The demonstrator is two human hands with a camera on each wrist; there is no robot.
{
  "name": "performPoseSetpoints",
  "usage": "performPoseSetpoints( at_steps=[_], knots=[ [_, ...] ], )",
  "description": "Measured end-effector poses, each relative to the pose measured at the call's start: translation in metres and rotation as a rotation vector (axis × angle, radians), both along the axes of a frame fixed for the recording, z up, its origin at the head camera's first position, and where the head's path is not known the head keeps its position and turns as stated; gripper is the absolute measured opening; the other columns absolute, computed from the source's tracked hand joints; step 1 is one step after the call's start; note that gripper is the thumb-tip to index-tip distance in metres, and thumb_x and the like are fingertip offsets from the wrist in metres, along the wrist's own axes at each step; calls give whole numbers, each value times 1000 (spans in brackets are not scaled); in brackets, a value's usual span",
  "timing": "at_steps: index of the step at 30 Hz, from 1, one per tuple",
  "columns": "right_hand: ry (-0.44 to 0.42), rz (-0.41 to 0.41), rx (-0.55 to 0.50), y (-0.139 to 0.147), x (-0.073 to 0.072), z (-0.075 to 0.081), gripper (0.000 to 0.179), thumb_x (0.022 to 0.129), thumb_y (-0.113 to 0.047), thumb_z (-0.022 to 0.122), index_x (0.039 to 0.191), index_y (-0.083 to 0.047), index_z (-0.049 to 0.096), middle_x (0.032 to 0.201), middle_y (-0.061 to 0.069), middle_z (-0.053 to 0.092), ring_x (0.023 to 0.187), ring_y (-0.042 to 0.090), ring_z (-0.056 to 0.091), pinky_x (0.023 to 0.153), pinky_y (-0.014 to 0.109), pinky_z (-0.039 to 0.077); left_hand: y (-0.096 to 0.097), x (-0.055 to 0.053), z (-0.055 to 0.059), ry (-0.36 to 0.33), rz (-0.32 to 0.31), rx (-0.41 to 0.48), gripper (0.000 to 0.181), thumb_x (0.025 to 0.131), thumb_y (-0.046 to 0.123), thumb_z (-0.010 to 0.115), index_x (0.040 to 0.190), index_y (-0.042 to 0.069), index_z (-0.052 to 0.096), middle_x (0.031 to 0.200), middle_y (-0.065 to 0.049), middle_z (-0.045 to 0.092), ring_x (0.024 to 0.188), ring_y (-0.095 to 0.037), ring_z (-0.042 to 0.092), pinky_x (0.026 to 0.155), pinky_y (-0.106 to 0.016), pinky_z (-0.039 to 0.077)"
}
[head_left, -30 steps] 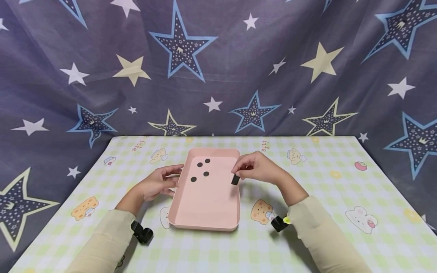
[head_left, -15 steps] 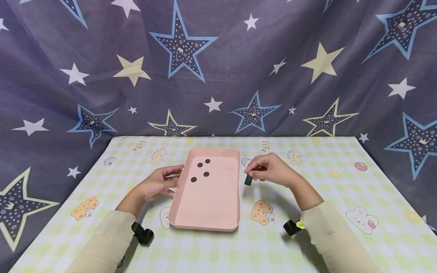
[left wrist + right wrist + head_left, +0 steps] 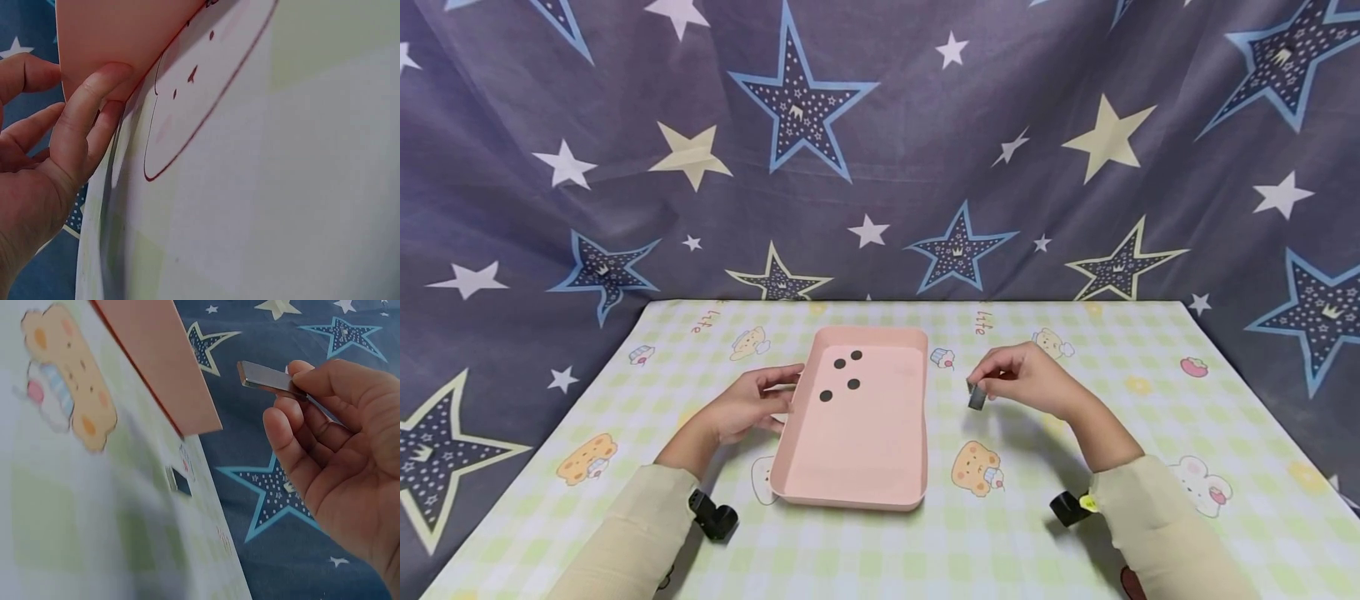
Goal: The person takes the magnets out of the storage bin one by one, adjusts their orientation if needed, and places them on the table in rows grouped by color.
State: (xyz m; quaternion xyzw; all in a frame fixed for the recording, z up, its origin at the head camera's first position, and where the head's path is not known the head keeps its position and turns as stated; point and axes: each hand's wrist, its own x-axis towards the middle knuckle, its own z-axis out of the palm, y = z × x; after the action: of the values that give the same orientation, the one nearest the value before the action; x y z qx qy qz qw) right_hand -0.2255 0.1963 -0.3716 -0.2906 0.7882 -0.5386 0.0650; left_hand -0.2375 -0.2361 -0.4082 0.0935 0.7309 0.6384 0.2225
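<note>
My right hand (image 3: 1028, 380) pinches a small shiny metal rectangular bar (image 3: 267, 376) between thumb and fingertips, to the right of the pink tray (image 3: 857, 454). The bar looks dark in the head view and is raised over the tablecloth. A second small bar-like piece (image 3: 180, 481) lies on the cloth below, mostly hidden by the right hand in the head view. Several black round discs, one a front disc (image 3: 826, 396), lie inside the tray toward its far left. My left hand (image 3: 747, 406) rests its fingers against the tray's left wall.
A checked tablecloth (image 3: 1060, 550) with printed cartoon figures covers the table. Behind it hangs a dark curtain (image 3: 880, 183) with stars. A black camera is on each wrist, the left camera (image 3: 715, 517) close to the cloth.
My right hand has moved from over the tray's right rim out to the right, carrying the bar along. The left hand, tray and discs have stayed put.
</note>
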Motion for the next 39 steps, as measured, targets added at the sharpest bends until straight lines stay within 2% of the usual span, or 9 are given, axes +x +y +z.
performPoseSetpoints(
  at_steps=[7,10,17,20,26,39],
  knots=[
    [-1,-64,29,14,1,-5,13,88,5,64,96,4,74,96,23,68,72,26,66,65,37,57,-1,0,0,-1,2,-10,70,89,-6,60,151,-2,28,146,-28,36,114,-25,58,75,-47,58],
    [-7,-81,32,19,2,-6,13,88,5,64,96,3,74,97,24,68,74,29,66,68,35,58,-1,0,0,-1,0,-9,70,89,-6,60,151,-2,28,147,-27,36,114,-25,58,75,-47,58],
    [-51,-97,35,28,2,-9,14,89,4,64,100,8,72,100,29,66,76,21,67,72,29,57,1,2,2,-3,0,-11,70,89,-6,59,151,-2,28,146,-28,36,113,-25,58,74,-46,58],
    [-61,-99,40,33,0,-12,16,89,4,63,101,11,69,99,26,68,77,18,67,72,27,57,1,2,2,1,0,-15,69,90,-6,59,151,-2,28,147,-27,36,113,-25,58,75,-46,58],
    [-68,-129,75,45,-6,-22,16,89,6,61,101,13,68,93,17,70,75,13,66,72,32,58,1,1,2,4,-9,-12,67,91,-6,58,151,-2,29,147,-27,35,114,-26,57,76,-47,58],
    [-98,-171,171,57,-17,-29,17,92,2,59,103,8,71,97,20,70,75,20,65,70,33,57,0,1,2,-1,-12,-10,69,91,-6,58,152,-2,27,149,-27,33,121,-30,53,77,-47,57]
  ],
)
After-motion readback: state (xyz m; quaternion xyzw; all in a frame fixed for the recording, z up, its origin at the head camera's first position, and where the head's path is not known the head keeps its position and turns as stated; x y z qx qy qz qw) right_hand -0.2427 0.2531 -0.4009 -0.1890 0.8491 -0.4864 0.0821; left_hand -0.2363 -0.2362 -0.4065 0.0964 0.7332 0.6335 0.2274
